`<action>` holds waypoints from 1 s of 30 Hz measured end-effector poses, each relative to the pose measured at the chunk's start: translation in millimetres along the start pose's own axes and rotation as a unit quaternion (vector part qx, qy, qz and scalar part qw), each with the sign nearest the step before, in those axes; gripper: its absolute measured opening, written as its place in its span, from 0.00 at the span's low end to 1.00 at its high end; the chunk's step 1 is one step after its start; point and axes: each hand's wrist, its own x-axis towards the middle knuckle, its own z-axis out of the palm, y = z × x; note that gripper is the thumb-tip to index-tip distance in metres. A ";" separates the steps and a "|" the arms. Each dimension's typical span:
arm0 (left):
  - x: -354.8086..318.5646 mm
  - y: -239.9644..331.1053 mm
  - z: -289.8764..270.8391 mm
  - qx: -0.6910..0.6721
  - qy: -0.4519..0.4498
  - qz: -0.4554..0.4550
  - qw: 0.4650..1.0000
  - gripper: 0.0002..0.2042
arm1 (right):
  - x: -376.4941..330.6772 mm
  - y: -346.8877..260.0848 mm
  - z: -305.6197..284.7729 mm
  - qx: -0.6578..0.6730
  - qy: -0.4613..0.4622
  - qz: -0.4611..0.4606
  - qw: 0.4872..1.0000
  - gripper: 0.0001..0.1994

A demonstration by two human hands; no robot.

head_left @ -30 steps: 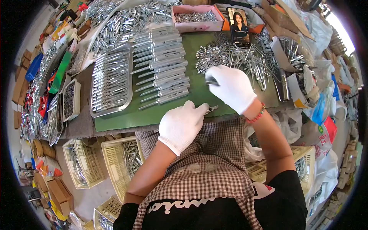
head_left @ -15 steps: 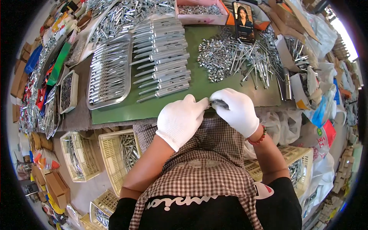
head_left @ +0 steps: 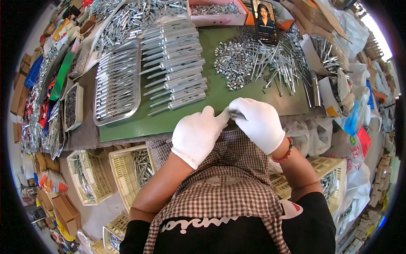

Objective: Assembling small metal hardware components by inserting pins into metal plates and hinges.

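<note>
Got a small metal part (head_left: 237,114) pinched between both gloved hands right at the near edge of the green bench (head_left: 220,99), above my checked apron (head_left: 220,169). Its long axis runs roughly left to right, though most of it is hidden by the gloves, so I can't tell which end is which. My left hand (head_left: 196,135) has its fingers closed on one end, my right hand (head_left: 258,122) on the other. Compared with half a second back, both hands sit a bit closer to me, and a second ago my right was out by the loose pile of pins (head_left: 262,59).
</note>
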 end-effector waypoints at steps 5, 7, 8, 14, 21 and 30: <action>-0.8 -1.4 -0.6 0.030 -0.015 -0.003 0.999 0.15 | 6.0 -8.0 -11.9 -0.014 0.047 -0.001 0.999 0.08; 0.2 -2.6 3.6 0.017 -0.014 -0.015 1.000 0.13 | 13.3 -1.5 -12.0 0.105 0.083 0.019 0.991 0.11; 0.8 -1.9 3.0 0.017 -0.015 -0.014 1.000 0.13 | 16.3 -9.5 -9.5 0.401 0.091 0.119 0.904 0.13; 3.4 2.6 -4.9 0.018 -0.028 -0.020 0.999 0.11 | 30.6 3.7 28.8 0.757 0.155 0.115 0.625 0.26; 4.0 0.5 -4.1 -0.002 -0.040 -0.008 0.999 0.07 | 25.7 0.5 46.2 0.650 0.141 0.102 0.740 0.29; 25.0 2.1 -3.8 0.041 -0.049 0.009 0.998 0.08 | 25.0 10.2 48.7 0.726 0.177 0.086 0.659 0.25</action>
